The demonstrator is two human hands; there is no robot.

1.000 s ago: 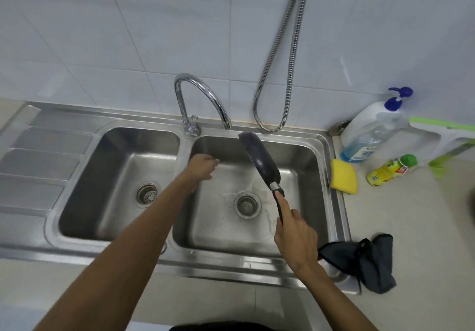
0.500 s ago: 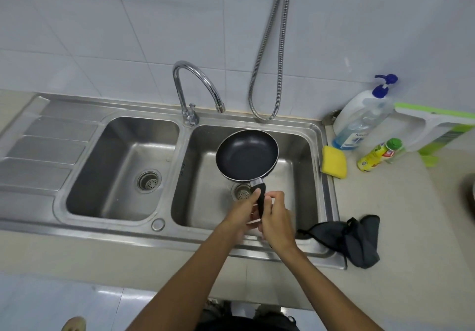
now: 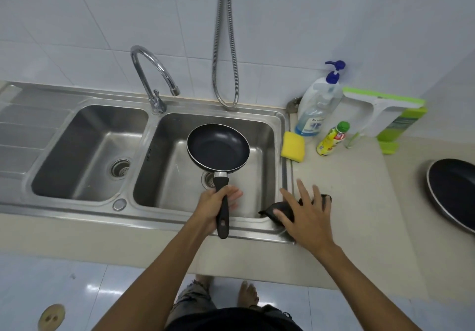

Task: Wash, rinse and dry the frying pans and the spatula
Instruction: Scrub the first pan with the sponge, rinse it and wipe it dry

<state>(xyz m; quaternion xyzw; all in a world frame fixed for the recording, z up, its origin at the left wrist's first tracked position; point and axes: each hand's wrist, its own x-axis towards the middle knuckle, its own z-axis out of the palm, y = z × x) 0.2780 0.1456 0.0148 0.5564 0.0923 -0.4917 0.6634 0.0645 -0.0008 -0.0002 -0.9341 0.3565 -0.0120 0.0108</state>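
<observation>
My left hand [image 3: 214, 206] grips the black handle of a small black frying pan [image 3: 218, 148], held level over the right basin of the steel sink [image 3: 281, 135]. My right hand [image 3: 304, 211] is spread, fingers straight, on a dark cloth [image 3: 279, 208] lying at the sink's front right corner. A second, larger frying pan [image 3: 453, 192] sits on the counter at the far right, partly cut off by the frame edge. No spatula is in sight.
A curved tap [image 3: 153, 73] stands between the basins and a metal hose [image 3: 226, 48] hangs behind. A yellow sponge [image 3: 293, 147], a pump soap bottle [image 3: 317, 104], a small yellow bottle [image 3: 331, 139] and a green-white squeegee [image 3: 385, 109] stand on the right counter.
The pan went from tilted in my right hand to level in my left hand. My right hand let go of the handle and moved right onto the cloth.
</observation>
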